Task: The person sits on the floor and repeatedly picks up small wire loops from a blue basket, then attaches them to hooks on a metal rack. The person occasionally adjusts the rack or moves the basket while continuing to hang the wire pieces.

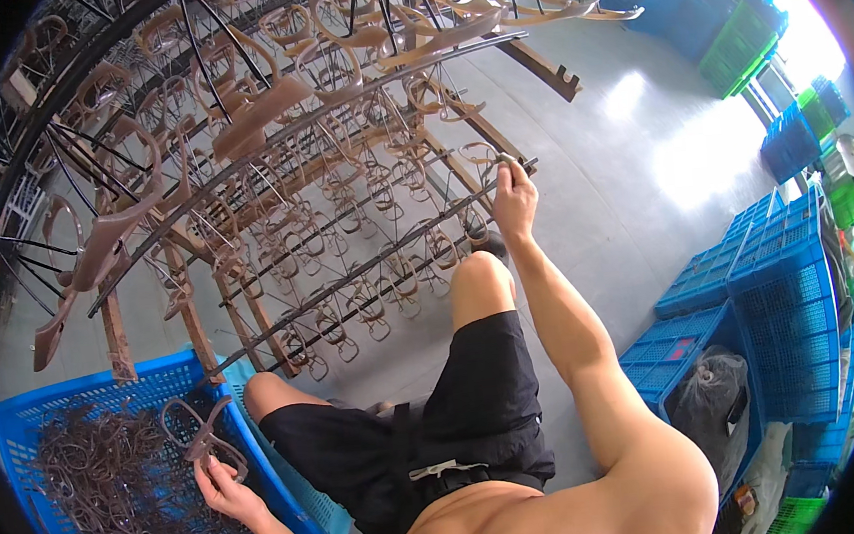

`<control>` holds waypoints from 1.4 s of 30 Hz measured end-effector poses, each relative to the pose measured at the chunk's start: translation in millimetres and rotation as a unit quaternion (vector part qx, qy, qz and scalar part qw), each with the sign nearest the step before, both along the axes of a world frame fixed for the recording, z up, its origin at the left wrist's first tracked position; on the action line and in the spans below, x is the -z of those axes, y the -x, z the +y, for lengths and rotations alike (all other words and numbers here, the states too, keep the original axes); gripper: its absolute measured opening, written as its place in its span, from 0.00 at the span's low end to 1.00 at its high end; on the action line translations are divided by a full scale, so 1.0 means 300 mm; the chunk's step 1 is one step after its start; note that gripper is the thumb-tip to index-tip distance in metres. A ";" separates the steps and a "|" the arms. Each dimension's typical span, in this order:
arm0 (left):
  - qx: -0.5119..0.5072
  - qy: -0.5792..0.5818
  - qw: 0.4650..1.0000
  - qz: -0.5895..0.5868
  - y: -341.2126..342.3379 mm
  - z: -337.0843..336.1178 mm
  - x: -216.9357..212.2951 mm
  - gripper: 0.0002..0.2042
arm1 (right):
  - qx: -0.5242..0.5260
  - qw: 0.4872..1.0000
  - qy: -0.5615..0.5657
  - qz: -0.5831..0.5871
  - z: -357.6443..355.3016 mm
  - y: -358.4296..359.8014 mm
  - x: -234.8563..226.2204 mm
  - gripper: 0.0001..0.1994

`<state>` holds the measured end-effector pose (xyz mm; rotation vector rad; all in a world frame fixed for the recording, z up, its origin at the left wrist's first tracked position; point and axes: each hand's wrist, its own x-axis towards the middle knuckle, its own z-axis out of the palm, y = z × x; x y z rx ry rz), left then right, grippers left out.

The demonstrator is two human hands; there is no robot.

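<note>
My left hand [226,492] is closed on a looped brown plastic frame [201,441], raised over a blue basket [311,517]. The frame has open loops and crossing strips, a little like eyeglass frames. A tangled heap of brown plastic pieces [103,483] lies in the basket. My right arm reaches forward, with my right hand [514,200] closed at the end of a rack bar. Its fingertips pinch at a similar brown looped piece [479,150] there; the exact hold is too small to make out.
A rack of dark bars [385,240] and rusty brown posts [116,332] fills the far left, hung with many looped pieces. Stacked blue crates [778,269] stand at the right, one holding a clear plastic bag [713,395]. Green crates [739,47] stand far right. Grey floor [599,163] lies between.
</note>
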<state>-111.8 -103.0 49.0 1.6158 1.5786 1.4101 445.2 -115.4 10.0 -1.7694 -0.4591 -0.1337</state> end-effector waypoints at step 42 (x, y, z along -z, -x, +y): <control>0.306 0.326 0.832 -0.328 -0.519 -0.123 0.034 0.13 | -0.130 0.928 -0.240 0.255 -0.126 0.320 -0.136 0.09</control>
